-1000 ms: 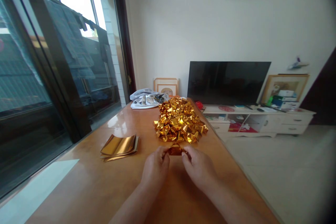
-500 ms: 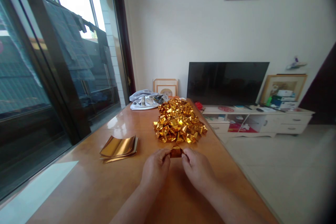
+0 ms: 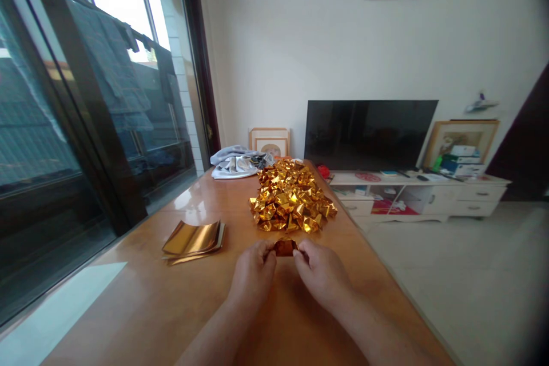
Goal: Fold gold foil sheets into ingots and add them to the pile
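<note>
Between my two hands is a small folded piece of gold foil paper (image 3: 285, 247), its middle showing dark and shiny. My left hand (image 3: 254, 271) pinches its left end between thumb and fingers. The right end is pinched by my right hand (image 3: 321, 269). Just beyond my hands lies a large heap of folded gold foil pieces (image 3: 291, 197). Left of my hands rests a stack of flat gold foil sheets (image 3: 193, 240), slightly curled at the edges.
All this is on a glossy brown wooden table (image 3: 171, 303). Crumpled grey and white cloth (image 3: 235, 163) sits at its far end. A pale sheet (image 3: 68, 303) lies by the left edge. Beyond are a television (image 3: 371, 134) and a white cabinet (image 3: 463, 197); glass doors (image 3: 98, 97) stand left.
Both hands still grip the foil piece by its ends. Slightly more of its middle shows between the fingers. The view has shifted a little.
</note>
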`<state>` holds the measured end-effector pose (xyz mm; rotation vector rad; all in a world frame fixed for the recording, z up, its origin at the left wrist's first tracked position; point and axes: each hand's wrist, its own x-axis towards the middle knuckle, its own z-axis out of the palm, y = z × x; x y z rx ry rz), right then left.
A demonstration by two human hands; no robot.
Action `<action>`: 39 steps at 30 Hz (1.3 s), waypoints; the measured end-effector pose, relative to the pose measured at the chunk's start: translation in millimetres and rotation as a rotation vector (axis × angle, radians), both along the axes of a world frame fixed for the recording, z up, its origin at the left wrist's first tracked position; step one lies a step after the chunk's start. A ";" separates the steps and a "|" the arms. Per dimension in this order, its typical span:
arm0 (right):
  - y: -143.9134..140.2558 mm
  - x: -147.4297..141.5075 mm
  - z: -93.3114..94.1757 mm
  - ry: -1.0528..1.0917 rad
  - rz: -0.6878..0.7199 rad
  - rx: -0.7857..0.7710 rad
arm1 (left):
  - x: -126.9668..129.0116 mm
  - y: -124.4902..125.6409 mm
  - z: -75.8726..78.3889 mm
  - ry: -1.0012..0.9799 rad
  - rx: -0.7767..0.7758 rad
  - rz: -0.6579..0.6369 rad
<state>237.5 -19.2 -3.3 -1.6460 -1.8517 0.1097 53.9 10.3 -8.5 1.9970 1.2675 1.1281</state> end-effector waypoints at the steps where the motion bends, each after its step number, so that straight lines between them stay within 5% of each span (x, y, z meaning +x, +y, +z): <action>1: -0.8 0.8 1.9 0.008 -0.007 -0.008 | -0.7 0.6 -0.4 0.015 0.002 0.010; 5: -2.4 6.2 12.4 0.058 -0.026 0.048 | -3.3 3.5 -2.6 0.109 0.041 0.049; 8: -1.4 8.2 17.4 0.073 0.083 0.122 | -2.7 2.6 -2.2 0.184 0.087 0.015; 12: -0.2 7.0 16.7 0.067 0.188 0.077 | 0.3 -2.0 1.4 0.220 0.121 -0.054; 19: 0.4 9.3 16.4 -0.032 0.175 0.013 | 4.1 -5.7 3.1 0.150 0.117 -0.117; 28: 1.4 12.8 16.5 0.015 0.110 0.066 | 6.5 -3.4 -2.7 -0.105 -0.065 -0.039; 39: -0.1 9.6 16.5 0.124 0.104 0.133 | 5.8 -6.4 5.5 -0.100 -0.197 -0.054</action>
